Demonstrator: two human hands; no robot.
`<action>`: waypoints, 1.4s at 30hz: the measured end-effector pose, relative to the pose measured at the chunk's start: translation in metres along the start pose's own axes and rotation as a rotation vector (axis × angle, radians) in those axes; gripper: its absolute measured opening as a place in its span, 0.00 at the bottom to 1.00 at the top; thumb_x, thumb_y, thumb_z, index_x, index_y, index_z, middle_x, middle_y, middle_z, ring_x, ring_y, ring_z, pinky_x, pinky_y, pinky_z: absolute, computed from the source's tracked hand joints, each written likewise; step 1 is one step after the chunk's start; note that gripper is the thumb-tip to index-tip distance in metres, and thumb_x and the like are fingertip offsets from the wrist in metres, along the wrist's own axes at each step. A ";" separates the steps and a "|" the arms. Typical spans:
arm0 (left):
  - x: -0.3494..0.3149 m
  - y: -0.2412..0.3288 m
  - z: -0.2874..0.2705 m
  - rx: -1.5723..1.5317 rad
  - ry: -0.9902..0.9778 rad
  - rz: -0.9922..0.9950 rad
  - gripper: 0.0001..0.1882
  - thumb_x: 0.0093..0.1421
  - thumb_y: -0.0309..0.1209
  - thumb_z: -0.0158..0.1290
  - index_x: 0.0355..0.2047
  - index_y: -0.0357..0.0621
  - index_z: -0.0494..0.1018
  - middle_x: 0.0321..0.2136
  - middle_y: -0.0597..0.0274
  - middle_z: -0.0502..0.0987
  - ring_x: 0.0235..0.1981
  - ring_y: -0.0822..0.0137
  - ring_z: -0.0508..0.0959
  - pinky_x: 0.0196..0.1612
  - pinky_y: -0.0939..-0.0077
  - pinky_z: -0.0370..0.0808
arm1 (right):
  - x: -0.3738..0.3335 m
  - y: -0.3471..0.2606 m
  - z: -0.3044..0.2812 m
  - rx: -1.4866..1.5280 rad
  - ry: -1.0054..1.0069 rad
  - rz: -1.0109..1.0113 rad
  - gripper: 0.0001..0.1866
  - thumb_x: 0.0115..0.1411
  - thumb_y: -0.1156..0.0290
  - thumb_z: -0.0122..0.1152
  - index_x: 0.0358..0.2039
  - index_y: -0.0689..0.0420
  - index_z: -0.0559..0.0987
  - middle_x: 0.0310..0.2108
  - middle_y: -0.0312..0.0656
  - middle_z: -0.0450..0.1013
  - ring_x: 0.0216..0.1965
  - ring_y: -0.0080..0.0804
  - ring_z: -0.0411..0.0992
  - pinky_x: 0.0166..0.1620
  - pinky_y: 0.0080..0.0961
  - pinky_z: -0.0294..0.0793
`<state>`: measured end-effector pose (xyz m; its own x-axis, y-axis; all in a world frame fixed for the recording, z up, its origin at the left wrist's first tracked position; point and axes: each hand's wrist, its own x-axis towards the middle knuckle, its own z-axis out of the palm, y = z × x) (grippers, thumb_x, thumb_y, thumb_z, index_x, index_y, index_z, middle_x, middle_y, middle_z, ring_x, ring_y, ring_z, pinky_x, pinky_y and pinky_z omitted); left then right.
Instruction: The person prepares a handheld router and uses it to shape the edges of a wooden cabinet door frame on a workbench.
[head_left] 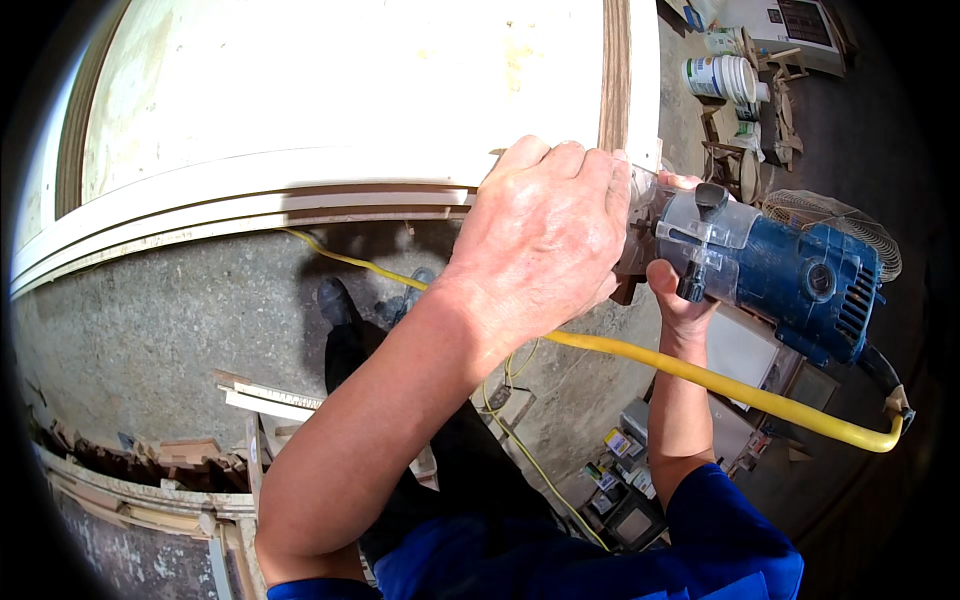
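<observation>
A blue trim router point(805, 270) with a clear plastic base lies on its side against the corner of a pale wooden panel point(350, 110). My right hand point(682, 295) is wrapped round the router's clear housing from below, and its thumb shows beside a black knob. My left hand point(545, 235) is closed at the panel's corner, with its knuckles up and its fingers curled at the router's base; its fingertips are partly hidden. Dark brown strips point(615, 75) run along the panel's edges. The bit is out of sight.
A thick yellow cord point(740, 388) loops from the router's tail past my forearms. White buckets point(722, 78), wood scraps and a wire-caged fan point(835, 225) stand at the right. Scrap boards point(160, 490) lie at lower left, and boxes point(625, 455) sit on the concrete floor point(180, 330).
</observation>
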<state>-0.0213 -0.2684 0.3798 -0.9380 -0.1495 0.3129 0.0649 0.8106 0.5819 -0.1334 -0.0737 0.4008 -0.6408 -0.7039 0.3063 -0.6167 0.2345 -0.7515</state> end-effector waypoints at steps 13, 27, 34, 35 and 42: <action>0.001 0.000 0.000 -0.001 0.022 0.000 0.43 0.40 0.50 0.73 0.53 0.35 0.77 0.35 0.63 0.76 0.38 0.68 0.77 0.44 0.72 0.73 | 0.002 -0.001 0.003 0.012 0.024 0.007 0.40 0.51 0.51 0.79 0.57 0.58 0.71 0.53 0.43 0.72 0.54 0.36 0.72 0.55 0.34 0.73; 0.002 -0.001 0.001 -0.022 0.008 -0.009 0.42 0.41 0.49 0.73 0.52 0.34 0.77 0.35 0.62 0.76 0.38 0.67 0.77 0.44 0.72 0.73 | 0.004 -0.001 0.003 -0.002 0.030 0.016 0.40 0.51 0.51 0.79 0.57 0.58 0.72 0.53 0.44 0.72 0.55 0.37 0.72 0.57 0.36 0.73; 0.002 -0.001 0.001 -0.034 0.021 -0.004 0.41 0.40 0.47 0.73 0.52 0.33 0.77 0.35 0.62 0.76 0.37 0.67 0.77 0.43 0.72 0.72 | 0.006 0.000 0.002 -0.029 0.021 0.000 0.40 0.51 0.50 0.79 0.57 0.58 0.72 0.53 0.44 0.72 0.55 0.36 0.72 0.56 0.35 0.73; 0.002 -0.001 0.001 -0.034 0.021 -0.004 0.41 0.40 0.47 0.73 0.52 0.33 0.77 0.35 0.62 0.76 0.37 0.67 0.77 0.43 0.72 0.72 | 0.005 0.000 0.002 -0.025 0.024 0.008 0.40 0.51 0.50 0.79 0.57 0.58 0.72 0.53 0.44 0.72 0.55 0.36 0.72 0.56 0.34 0.73; 0.002 -0.002 0.004 -0.033 0.033 -0.006 0.41 0.40 0.46 0.73 0.52 0.33 0.77 0.35 0.62 0.77 0.37 0.67 0.77 0.42 0.71 0.72 | 0.004 0.003 0.002 -0.022 0.035 0.007 0.40 0.51 0.51 0.79 0.58 0.58 0.71 0.53 0.44 0.73 0.55 0.36 0.72 0.56 0.34 0.74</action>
<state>-0.0249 -0.2676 0.3765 -0.9266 -0.1737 0.3336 0.0709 0.7903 0.6086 -0.1368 -0.0766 0.3987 -0.6608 -0.6783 0.3213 -0.6217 0.2547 -0.7407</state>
